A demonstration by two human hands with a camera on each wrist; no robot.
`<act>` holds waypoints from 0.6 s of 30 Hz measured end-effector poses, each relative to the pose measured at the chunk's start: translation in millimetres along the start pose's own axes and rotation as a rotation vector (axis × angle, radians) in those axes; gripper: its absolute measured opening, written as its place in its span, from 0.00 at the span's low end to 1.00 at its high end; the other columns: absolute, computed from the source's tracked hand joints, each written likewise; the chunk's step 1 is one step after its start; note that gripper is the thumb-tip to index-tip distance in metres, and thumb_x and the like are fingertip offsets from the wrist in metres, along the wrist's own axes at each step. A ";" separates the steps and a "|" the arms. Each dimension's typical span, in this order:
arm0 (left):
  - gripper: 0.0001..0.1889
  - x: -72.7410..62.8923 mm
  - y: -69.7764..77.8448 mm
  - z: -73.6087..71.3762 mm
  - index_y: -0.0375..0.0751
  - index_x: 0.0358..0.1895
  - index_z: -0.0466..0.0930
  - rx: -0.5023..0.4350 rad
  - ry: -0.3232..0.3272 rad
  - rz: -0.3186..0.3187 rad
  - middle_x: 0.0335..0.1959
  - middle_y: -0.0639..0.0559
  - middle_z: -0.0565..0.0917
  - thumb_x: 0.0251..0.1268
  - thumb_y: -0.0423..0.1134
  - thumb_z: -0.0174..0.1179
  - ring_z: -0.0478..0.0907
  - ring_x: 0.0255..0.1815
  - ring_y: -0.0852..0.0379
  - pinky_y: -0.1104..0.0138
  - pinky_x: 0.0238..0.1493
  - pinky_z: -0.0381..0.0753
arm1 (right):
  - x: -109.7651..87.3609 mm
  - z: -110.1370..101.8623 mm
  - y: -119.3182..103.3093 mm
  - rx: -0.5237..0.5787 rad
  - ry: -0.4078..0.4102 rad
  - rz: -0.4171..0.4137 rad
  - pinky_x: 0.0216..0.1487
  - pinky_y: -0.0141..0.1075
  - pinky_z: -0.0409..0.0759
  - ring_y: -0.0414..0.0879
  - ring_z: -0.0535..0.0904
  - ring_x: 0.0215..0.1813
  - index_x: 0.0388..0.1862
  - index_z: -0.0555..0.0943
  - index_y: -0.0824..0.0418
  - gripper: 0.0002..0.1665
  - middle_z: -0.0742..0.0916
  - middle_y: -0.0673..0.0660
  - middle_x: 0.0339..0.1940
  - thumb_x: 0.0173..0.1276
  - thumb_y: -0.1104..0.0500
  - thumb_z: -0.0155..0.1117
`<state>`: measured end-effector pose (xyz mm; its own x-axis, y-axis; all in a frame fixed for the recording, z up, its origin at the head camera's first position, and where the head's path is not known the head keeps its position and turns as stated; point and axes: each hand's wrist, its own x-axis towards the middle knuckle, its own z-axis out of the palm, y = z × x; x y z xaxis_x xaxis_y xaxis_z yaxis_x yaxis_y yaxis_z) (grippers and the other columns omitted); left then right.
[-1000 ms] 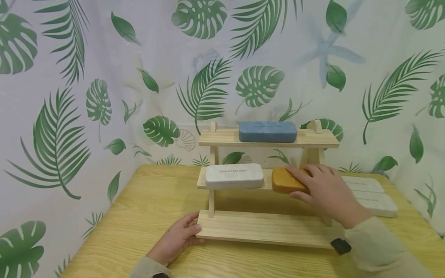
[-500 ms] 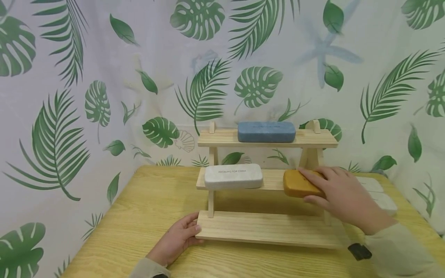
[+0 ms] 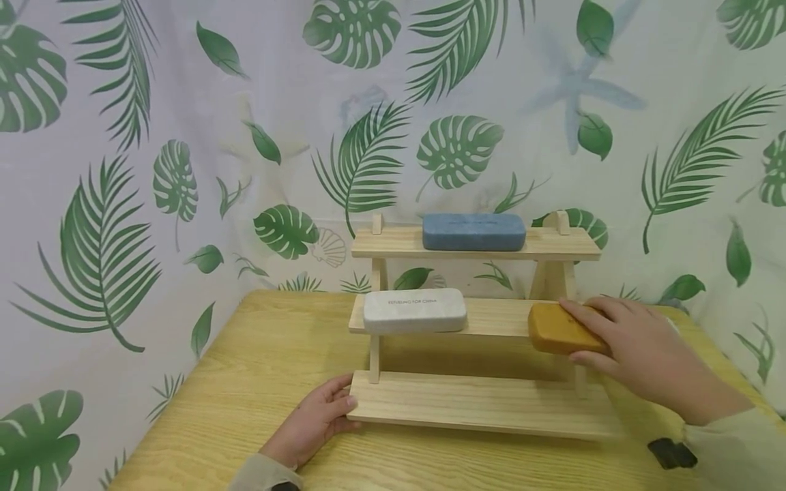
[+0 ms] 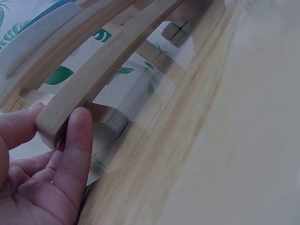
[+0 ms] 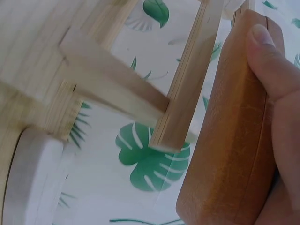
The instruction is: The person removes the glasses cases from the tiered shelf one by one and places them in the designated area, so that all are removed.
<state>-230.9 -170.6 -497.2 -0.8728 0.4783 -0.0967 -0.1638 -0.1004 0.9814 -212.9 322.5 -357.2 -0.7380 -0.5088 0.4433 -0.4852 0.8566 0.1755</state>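
Note:
My right hand grips a mustard-orange glasses case, thumb on one long side, at the right end of the middle shelf. The right wrist view shows this case tilted in front of the board end. My left hand pinches the left end of the bottom board of a three-tier wooden display stand; its thumb and fingers wrap that end in the left wrist view. A white glasses case with printed lettering lies on the middle shelf's left half. On the top shelf is a blue glasses case.
The stand is on a wood-grain table. A pale glasses case lies on the table beyond the stand's right side, mostly hidden behind my right hand in the head view. A leaf-printed curtain hangs behind the table.
My right hand has moved the orange glasses case rightward along the middle shelf to its right end, now covering most of the pale cases behind. My left hand has stayed on the bottom board.

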 end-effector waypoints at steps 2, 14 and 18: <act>0.36 0.2 0.0 0.1 0.30 0.79 0.50 -0.002 0.000 0.000 0.63 0.36 0.75 0.79 0.39 0.56 0.78 0.59 0.45 0.57 0.54 0.83 | -4.6 0.6 5.0 -0.003 -0.002 0.004 0.49 0.63 0.76 0.65 0.79 0.49 0.73 0.74 0.56 0.48 0.82 0.64 0.54 0.57 0.37 0.76; 0.37 0.6 -1.9 -1.7 0.29 0.80 0.48 0.002 -0.009 0.008 0.63 0.36 0.75 0.79 0.40 0.55 0.77 0.60 0.46 0.57 0.55 0.82 | -34.2 -2.9 29.8 0.069 0.004 0.081 0.49 0.61 0.73 0.67 0.76 0.52 0.73 0.73 0.60 0.52 0.81 0.66 0.57 0.52 0.41 0.80; 0.36 0.4 -0.5 -2.0 0.31 0.80 0.48 0.003 -0.018 0.005 0.65 0.36 0.74 0.79 0.40 0.55 0.76 0.61 0.46 0.57 0.56 0.82 | -45.3 -2.1 39.2 0.064 -0.009 0.119 0.49 0.61 0.73 0.68 0.75 0.52 0.74 0.71 0.62 0.53 0.80 0.67 0.57 0.52 0.43 0.81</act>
<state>-232.1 -172.1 -498.1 -0.8650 0.4938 -0.0888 -0.1582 -0.1006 0.9823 -197.5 379.3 -368.6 -0.7962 -0.4045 0.4498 -0.4224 0.9040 0.0653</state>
